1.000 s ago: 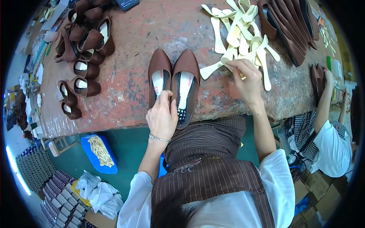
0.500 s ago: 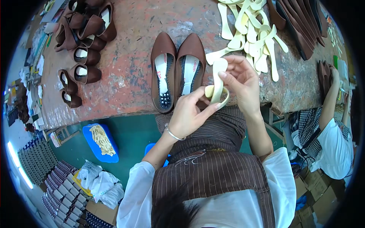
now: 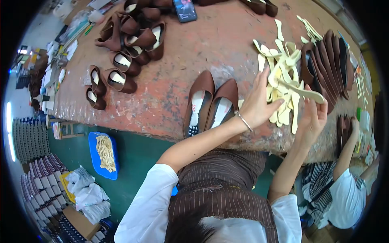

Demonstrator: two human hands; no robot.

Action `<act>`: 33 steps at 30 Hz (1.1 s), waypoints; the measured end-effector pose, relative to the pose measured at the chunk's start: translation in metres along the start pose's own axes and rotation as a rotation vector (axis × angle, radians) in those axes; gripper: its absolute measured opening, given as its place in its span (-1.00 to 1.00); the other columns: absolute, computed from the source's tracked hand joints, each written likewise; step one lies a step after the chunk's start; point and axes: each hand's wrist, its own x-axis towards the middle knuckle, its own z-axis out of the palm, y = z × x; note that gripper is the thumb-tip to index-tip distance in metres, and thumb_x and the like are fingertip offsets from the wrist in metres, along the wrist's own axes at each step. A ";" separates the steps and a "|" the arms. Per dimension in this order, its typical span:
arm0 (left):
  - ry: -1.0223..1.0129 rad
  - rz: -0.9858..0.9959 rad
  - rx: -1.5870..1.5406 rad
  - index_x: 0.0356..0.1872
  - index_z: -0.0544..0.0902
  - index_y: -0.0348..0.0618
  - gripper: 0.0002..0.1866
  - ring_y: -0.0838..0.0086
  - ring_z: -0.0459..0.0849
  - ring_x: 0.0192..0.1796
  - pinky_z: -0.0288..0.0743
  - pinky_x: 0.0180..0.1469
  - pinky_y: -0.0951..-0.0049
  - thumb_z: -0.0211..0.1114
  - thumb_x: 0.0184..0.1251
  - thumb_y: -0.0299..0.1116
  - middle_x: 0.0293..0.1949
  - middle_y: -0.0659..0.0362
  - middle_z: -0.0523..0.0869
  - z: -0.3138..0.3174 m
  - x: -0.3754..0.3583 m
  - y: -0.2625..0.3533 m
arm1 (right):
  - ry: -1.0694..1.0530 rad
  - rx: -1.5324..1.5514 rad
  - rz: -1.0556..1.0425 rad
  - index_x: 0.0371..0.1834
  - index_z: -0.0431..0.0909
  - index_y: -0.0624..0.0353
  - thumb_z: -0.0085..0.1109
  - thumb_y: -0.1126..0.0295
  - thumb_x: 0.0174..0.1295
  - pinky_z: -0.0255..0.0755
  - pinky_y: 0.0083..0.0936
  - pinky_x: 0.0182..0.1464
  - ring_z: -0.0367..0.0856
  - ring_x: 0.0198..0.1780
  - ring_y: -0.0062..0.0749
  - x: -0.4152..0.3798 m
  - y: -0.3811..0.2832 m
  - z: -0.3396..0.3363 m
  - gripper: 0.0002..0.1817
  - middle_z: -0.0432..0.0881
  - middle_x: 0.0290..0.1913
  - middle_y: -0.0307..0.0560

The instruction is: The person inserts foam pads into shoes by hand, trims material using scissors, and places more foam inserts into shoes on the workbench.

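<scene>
- Head view: cream piece [image 3: 308,93] is over the right part of the pile, wide rounded end pointing right and slightly toward the wearer, narrower end toward the pile.
- Long axis slants from far left to near right, across the shoes' direction.
- Right hand [image 3: 311,121] pinches cream piece near its wide end, fingertips under it.
- Left hand [image 3: 259,101] open, fingers extended away from wearer, thumb apart, at left edge of cream pile [image 3: 286,60]; can't tell if it touches a piece.
- Brown shoe pair [image 3: 202,83] upright side by side on bench [image 3: 158,109], toes pointing away, left forearm in front of the heels.
- Bench top reddish, scuffed, worn; more brown shoes [image 3: 123,81] at left, phone [image 3: 184,11] at far edge, brown stack [image 3: 330,60] right of the pile.
- Room: green floor [image 3: 137,150], blue tub [image 3: 94,160] holding cream pieces, white bags [image 3: 89,194] lower left; co-worker's hand [image 3: 355,125] on dark shoes at right.
- Vs 0.5 s ago: both hands were together near the shoes with a cream piece between them; now both at the pile, apart. Camera view shifted too, phone back in view.
</scene>
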 end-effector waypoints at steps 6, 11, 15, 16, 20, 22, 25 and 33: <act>-0.359 -0.532 -0.752 0.32 0.47 -0.42 -0.49 0.32 0.68 0.20 0.52 0.28 0.34 0.21 0.58 -0.20 0.13 -0.02 0.70 -0.037 -0.017 0.011 | -0.327 -0.327 -0.130 -0.16 0.61 0.25 0.22 0.67 0.20 0.44 -0.22 0.33 0.62 0.23 -0.07 -0.032 -0.002 0.018 -0.83 0.74 -0.03 0.04; -0.310 -0.572 -0.806 0.22 0.60 -0.36 -0.64 0.59 0.71 0.07 0.61 0.09 0.54 0.21 0.59 -0.32 0.10 0.09 0.74 -0.074 -0.059 0.007 | -0.684 -0.706 -0.226 -0.41 0.73 0.20 0.19 0.73 -0.09 0.54 -0.20 0.18 0.66 0.13 -0.04 -0.067 0.000 0.055 -0.77 0.76 -0.11 0.01; -0.206 -0.566 -0.708 0.19 0.59 -0.41 -0.71 0.48 0.81 -0.09 0.68 -0.03 0.54 0.21 0.53 -0.53 -0.04 0.05 0.80 -0.095 -0.078 0.014 | -0.678 -0.471 -0.068 -0.35 0.74 0.25 0.14 0.72 0.01 0.55 -0.21 0.16 0.71 0.04 -0.08 -0.074 0.008 0.053 -0.77 0.77 -0.08 0.02; -0.221 -0.607 -0.670 0.23 0.59 -0.38 -0.68 0.49 0.78 -0.08 0.65 0.03 0.49 0.19 0.54 -0.49 -0.03 0.04 0.79 -0.101 -0.082 0.017 | -0.501 -0.396 0.161 -0.22 0.73 0.28 0.14 0.68 0.19 0.59 -0.33 0.07 0.72 -0.02 -0.25 -0.082 0.011 0.048 -0.80 0.77 -0.10 -0.05; -0.175 -0.606 -0.632 0.22 0.58 -0.41 -0.68 0.44 0.79 -0.11 0.67 0.02 0.44 0.18 0.56 -0.47 -0.03 0.00 0.80 -0.109 -0.096 0.018 | -0.382 -0.411 0.451 0.07 0.65 0.31 0.17 0.44 0.46 0.58 -0.65 -0.18 0.69 -0.13 -0.61 -0.071 0.015 0.051 -0.78 0.73 -0.12 -0.18; -0.180 -0.620 -0.644 0.22 0.59 -0.40 -0.68 0.44 0.78 -0.10 0.66 0.02 0.45 0.19 0.56 -0.46 -0.04 0.00 0.79 -0.109 -0.103 0.017 | -0.408 -0.412 0.649 0.09 0.65 0.30 0.18 0.39 0.47 0.57 -0.66 -0.19 0.68 -0.14 -0.62 -0.066 0.010 0.062 -0.75 0.73 -0.12 -0.17; -0.197 -0.612 -0.603 0.20 0.60 -0.38 -0.69 0.48 0.77 -0.15 0.65 -0.01 0.46 0.20 0.56 -0.43 -0.10 0.04 0.79 -0.107 -0.113 0.018 | -0.524 -0.241 0.725 0.17 0.62 0.29 0.18 0.32 0.49 0.56 -0.69 -0.27 0.66 -0.17 -0.65 -0.066 0.019 0.061 -0.68 0.73 -0.12 -0.19; -0.443 -0.870 -1.133 0.31 0.46 -0.45 -0.59 0.57 0.60 -0.42 0.55 -0.31 0.55 0.12 0.60 -0.37 -0.31 0.11 0.66 -0.125 -0.144 0.031 | -0.771 0.225 0.734 0.39 0.42 0.31 0.56 0.52 0.03 0.58 -0.67 -0.17 0.68 -0.13 -0.56 -0.070 0.028 0.045 -0.21 0.71 0.03 -0.05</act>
